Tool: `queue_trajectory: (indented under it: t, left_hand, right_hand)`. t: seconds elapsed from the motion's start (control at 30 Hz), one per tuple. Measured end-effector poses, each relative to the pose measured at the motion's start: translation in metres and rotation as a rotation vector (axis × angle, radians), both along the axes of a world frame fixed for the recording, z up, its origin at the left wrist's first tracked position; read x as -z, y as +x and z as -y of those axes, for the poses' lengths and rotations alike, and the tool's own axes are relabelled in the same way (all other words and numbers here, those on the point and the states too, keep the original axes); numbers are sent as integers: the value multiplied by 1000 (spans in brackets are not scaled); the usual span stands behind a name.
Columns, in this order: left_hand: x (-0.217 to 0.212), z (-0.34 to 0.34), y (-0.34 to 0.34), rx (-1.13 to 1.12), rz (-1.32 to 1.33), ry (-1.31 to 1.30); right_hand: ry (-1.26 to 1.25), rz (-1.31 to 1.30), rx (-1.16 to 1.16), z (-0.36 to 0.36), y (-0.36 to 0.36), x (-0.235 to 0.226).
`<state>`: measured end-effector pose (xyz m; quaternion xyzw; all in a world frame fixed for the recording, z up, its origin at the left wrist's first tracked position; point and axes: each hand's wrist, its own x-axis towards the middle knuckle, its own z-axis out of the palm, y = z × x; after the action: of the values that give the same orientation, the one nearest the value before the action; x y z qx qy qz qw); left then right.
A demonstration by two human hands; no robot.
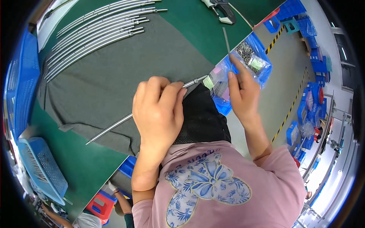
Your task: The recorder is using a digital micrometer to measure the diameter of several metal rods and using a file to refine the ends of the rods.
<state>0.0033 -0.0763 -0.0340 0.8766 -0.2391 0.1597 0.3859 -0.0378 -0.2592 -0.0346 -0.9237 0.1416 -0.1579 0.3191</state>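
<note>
My left hand (pixel 157 110) is closed around a slim metal rod (pixel 110 129), which slants from lower left to upper right. The rod's stepped, collared end (pixel 194 81) sticks out past my fingers and points toward my right hand (pixel 244 89). Between the thumb and fingers of that right hand is a thin grey strip or pin (pixel 226 40), standing nearly upright in the picture. The two pieces are apart. Beneath the left hand a dark grey cloth (pixel 110 83) covers part of the green table (pixel 182 24).
Several similar metal rods (pixel 95 41) lie side by side at the cloth's far left. Blue bins (pixel 264 72) with small metal parts and bags stand by the right table edge. A black-and-white hand tool (pixel 224 11) lies at the back; a blue basket (pixel 43 167) sits at left.
</note>
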Motion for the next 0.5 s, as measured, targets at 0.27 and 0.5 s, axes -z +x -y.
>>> queue_trajectory:
  t: [0.27,0.5]
  left_hand:
    - [-6,9,6,65,23,8]
    - [-5,11,11,22,-19,-59]
  right_hand:
    - [-87,183,-148,0,-1,12]
    - [-172,133,-411,-21,-20,-4]
